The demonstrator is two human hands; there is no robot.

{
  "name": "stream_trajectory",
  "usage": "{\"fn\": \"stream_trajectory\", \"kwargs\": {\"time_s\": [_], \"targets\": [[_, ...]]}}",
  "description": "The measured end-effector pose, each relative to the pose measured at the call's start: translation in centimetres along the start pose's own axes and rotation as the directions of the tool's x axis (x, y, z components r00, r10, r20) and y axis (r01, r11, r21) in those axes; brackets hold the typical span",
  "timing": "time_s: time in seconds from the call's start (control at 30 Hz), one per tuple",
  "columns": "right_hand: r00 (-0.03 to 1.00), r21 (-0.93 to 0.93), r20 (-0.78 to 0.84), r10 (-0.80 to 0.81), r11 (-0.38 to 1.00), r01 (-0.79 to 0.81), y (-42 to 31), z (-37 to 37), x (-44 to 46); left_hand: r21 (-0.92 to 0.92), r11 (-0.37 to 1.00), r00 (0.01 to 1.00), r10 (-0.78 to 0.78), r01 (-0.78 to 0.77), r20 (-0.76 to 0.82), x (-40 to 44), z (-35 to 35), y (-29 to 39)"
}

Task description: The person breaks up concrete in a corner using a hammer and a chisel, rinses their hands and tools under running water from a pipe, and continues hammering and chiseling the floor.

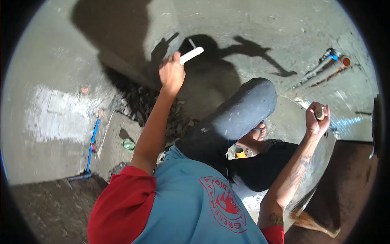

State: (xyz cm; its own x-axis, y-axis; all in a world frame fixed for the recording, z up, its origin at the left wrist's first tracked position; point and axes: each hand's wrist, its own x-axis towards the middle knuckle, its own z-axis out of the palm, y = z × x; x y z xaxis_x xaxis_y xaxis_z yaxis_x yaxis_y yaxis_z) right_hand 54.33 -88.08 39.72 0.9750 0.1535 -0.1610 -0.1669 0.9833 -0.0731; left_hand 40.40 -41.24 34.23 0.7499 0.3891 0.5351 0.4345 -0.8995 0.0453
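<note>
My left hand (172, 73) is raised before the grey plastered wall, fingers closed around one end of a short white bar (191, 55). The bar points up and to the right; its exact kind is unclear. Out to the right, my right hand (317, 118) is wrapped around a wooden handle (320, 113), seen nearly end-on. Its far end is hidden, but the shadow (280, 71) on the wall has the outline of a hammer. A thin grey rod (192, 44) shows just above the white bar.
Brown and grey pipes (325, 75) with a blue fitting lie in a wall channel at the right. Rubble (144, 103) is heaped behind my left forearm. A blue pipe (94, 140) runs at the left. An orange pipe end (240, 153) sits near my sandalled foot (255, 136).
</note>
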Motion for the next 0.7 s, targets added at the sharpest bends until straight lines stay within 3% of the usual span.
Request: {"fn": "stream_trajectory", "kwargs": {"time_s": [0.1, 0.17, 0.23, 0.3, 0.37, 0.4, 0.43, 0.47, 0.5, 0.53, 0.57, 0.63, 0.7], "targets": [[0.978, 0.187, -0.021, 0.208, 0.962, -0.201, 1.3, -1.3, 2.8, 0.132, 0.987, 0.982, 0.107, -0.087, -0.154, 2.8, -1.2, -0.5], [0.957, 0.181, -0.135, 0.257, 0.956, -0.231, 2.5, -1.1, 4.4, 0.167, 0.981, 0.954, 0.142, -0.1, -0.262, 6.1, -2.4, 0.5], [0.943, 0.1, 0.058, 0.327, 0.938, -0.331, 5.5, -0.5, 4.1, 0.131, 0.982, 0.92, 0.177, -0.139, -0.35, 9.9, -2.6, 1.8], [0.927, 0.016, 0.096, 0.362, 0.931, -0.365, 8.1, 1.0, 3.6, 0.085, 0.98, 0.919, 0.2, -0.182, -0.34, 13.2, -2.9, 3.3], [0.912, 0.002, 0.142, 0.385, 0.921, -0.39, 10.0, 2.3, 3.6, -0.133, 0.991, 1.0, 0.01, -0.013, -0.022, 16.2, -2.5, 4.7], [0.888, 0.025, 0.18, 0.423, 0.901, -0.434, 10.9, 2.8, 3.7, -0.13, 0.991, 0.999, 0.031, -0.036, -0.037, 17.5, -2.2, 5.2], [0.862, 0.045, 0.218, 0.457, 0.878, -0.476, 11.7, 3.4, 3.7, -0.531, 0.79, 0.937, -0.154, 0.308, 0.314, 18.6, -1.8, 5.6], [0.818, 0.07, 0.279, 0.504, 0.839, -0.54, 12.7, 4.0, 3.6, -0.651, 0.372, 0.731, -0.123, 0.661, 0.672, 19.5, -1.2, 6.0], [0.798, 0.037, 0.324, 0.508, 0.836, -0.548, 14.0, 4.4, 3.5, -0.655, 0.39, 0.737, -0.105, 0.648, 0.667, 19.6, -0.4, 6.2], [0.788, -0.039, 0.313, 0.53, 0.836, -0.547, 15.1, 4.9, 3.4, -0.614, 0.039, 0.614, -0.001, 0.789, 0.789, 19.2, 0.5, 6.3], [0.778, -0.116, 0.297, 0.554, 0.83, -0.546, 16.3, 5.3, 3.2, -0.438, -0.297, 0.495, 0.154, 0.849, 0.855, 18.9, 0.9, 6.3], [0.732, -0.312, 0.314, 0.604, 0.794, -0.521, 18.4, 5.4, 3.0, -0.448, -0.299, 0.506, 0.156, 0.842, 0.848, 17.5, 1.2, 6.5], [0.731, -0.545, 0.175, 0.66, 0.683, -0.486, 19.8, 5.9, 2.9, -0.442, -0.344, 0.507, 0.124, 0.828, 0.853, 16.2, 1.2, 6.6]]}}
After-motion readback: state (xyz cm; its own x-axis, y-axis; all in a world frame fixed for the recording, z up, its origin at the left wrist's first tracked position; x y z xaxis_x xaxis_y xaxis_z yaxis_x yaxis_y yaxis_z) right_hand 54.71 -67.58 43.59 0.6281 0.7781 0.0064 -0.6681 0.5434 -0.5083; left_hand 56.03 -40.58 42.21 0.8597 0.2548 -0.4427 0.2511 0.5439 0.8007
